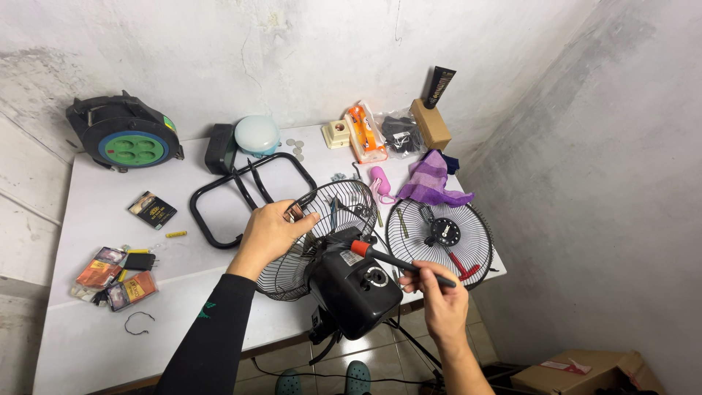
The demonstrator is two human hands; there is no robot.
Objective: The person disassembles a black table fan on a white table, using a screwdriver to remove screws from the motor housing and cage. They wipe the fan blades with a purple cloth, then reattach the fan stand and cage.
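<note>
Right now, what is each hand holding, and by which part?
The left hand grips the rim of the fan's wire guard. The right hand holds a screwdriver by its black shaft, with the orange handle end pointing at the fan motor housing.

The person is wearing a long, close-fitting black sleeve [208, 336] on the left arm, reaching to the wrist and bearing a small green marking near the forearm. The right forearm [468, 369] is showing bare, and teal slip-on shoes [322, 382] are peeking out below the table edge.
</note>
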